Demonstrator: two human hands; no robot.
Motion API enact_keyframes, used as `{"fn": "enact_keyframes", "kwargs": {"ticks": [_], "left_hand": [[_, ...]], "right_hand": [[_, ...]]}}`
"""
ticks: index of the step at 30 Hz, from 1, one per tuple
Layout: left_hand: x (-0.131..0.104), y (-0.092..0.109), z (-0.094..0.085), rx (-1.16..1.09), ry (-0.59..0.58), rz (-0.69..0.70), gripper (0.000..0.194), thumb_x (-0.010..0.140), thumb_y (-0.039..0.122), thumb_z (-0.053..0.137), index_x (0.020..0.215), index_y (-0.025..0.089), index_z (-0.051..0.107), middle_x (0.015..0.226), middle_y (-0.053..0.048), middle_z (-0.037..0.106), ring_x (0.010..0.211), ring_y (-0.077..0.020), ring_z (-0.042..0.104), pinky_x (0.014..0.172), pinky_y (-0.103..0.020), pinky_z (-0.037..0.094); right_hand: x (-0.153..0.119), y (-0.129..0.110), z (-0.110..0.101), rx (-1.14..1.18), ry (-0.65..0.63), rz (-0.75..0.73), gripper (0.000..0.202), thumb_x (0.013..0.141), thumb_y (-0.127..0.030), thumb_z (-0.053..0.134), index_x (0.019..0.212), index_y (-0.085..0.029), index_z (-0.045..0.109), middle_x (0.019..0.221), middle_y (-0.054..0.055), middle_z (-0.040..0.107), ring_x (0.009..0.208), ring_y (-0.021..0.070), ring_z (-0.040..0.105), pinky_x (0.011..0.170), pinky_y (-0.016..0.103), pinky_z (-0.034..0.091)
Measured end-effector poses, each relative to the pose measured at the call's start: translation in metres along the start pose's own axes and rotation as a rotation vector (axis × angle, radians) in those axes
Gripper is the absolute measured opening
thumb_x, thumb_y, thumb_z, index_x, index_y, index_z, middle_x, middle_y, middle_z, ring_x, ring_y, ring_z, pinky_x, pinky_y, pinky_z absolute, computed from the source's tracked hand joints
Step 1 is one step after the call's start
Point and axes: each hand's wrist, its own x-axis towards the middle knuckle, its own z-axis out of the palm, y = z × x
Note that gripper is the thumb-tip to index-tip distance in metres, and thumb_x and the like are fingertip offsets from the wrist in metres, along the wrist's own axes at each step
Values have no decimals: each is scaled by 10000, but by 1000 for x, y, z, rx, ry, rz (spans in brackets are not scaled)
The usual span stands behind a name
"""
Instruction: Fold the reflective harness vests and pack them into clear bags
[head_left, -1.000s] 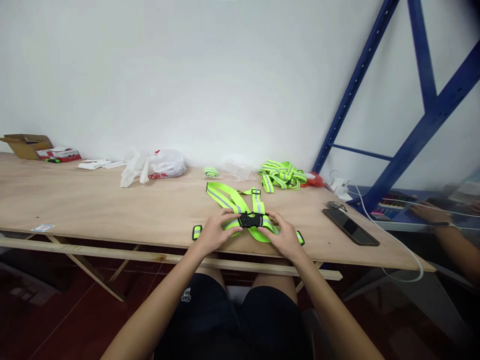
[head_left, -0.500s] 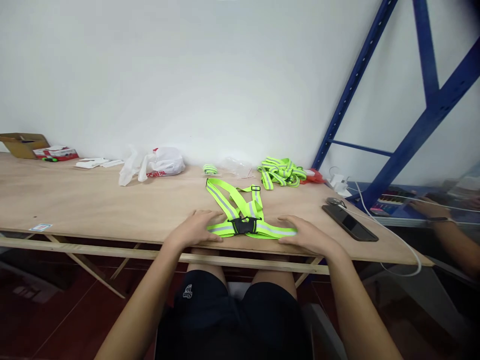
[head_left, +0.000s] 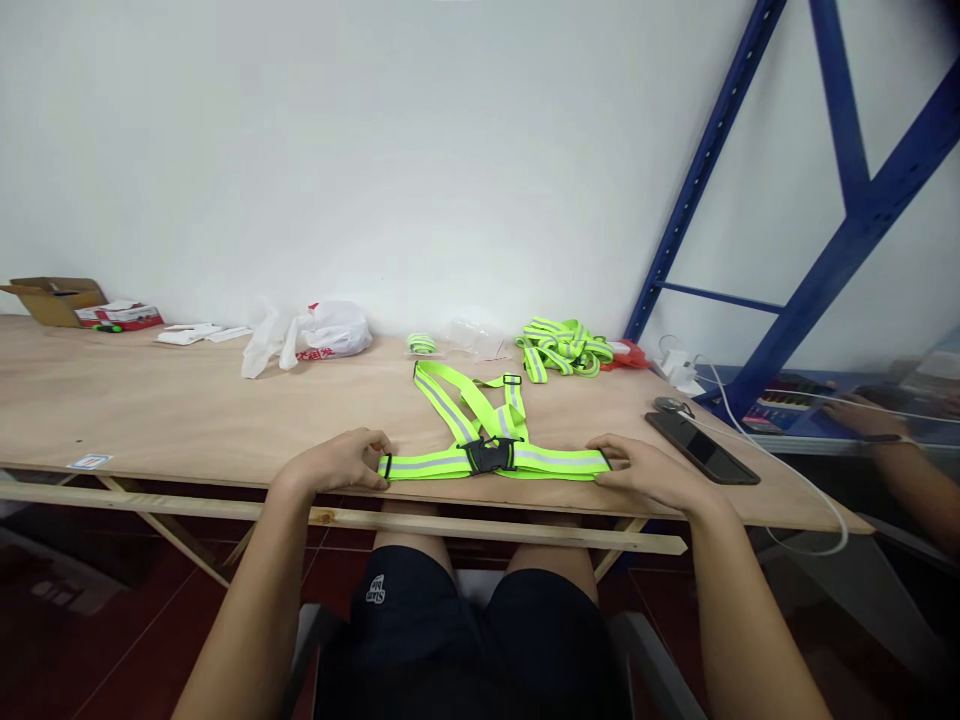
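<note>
"Where is the harness (head_left: 495,420) laid?"

"On the table (head_left: 225,430), spread about its black buckle (head_left: 490,456), whose halves look joined. The waist band (head_left: 559,461) is run out straight to the left and right of the buckle, and the shoulder straps are spread beyond it."

"How is it held?"

"Left of the buckle, the band's end is touched by the left hand (head_left: 373,460), with thumb and fingers apart at its two edges. Right of the buckle, the other end is met likewise by the right hand (head_left: 606,461). Whether either end is squeezed cannot be told."

"And its handling?"

"Light and soft, to judge by the thin webbing; it would probably be creased or twisted by pushing, so it is better drawn from the ends. The buckle is likely hard and stiff. A sure hold should be offered by the end sliders (head_left: 387,467); little seems fragile."

"Anything nearby?"

"Beyond the buckle, to its right, similar straps are heaped in a pile (head_left: 566,347)."
</note>
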Motion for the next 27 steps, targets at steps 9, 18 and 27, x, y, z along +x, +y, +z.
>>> {"fn": "enact_keyframes", "kwargs": {"ticks": [9, 18, 27], "left_hand": [[4, 13, -2, -452, 172, 223, 382, 720, 440, 768, 1003, 200, 677, 1032, -59, 685, 1003, -256, 635, 901, -364, 516], [35, -2, 19, -1181, 339, 213, 391, 709, 400, 820, 966, 179, 626, 928, -34, 690, 910, -194, 670, 913, -396, 536], [32, -13, 16, -1132, 314, 164, 408, 715, 414, 812, 1007, 167, 669, 965, -66, 708, 877, -198, 672, 843, -353, 546]], "right_hand": [[5, -5, 1, 348, 170, -124, 618, 657, -636, 794, 1088, -200, 722, 1162, 116, 717, 1104, 331, 646, 968, 449, 534], [29, 9, 20, 642, 405, -182, 623, 743, -722, 659, 1129, -234, 698, 1103, 115, 718, 1006, 285, 679, 896, 454, 557], [9, 18, 12, 503, 258, -100, 675, 681, -740, 718, 1113, -222, 712, 1200, 117, 703, 1102, 315, 647, 937, 438, 546]]}}
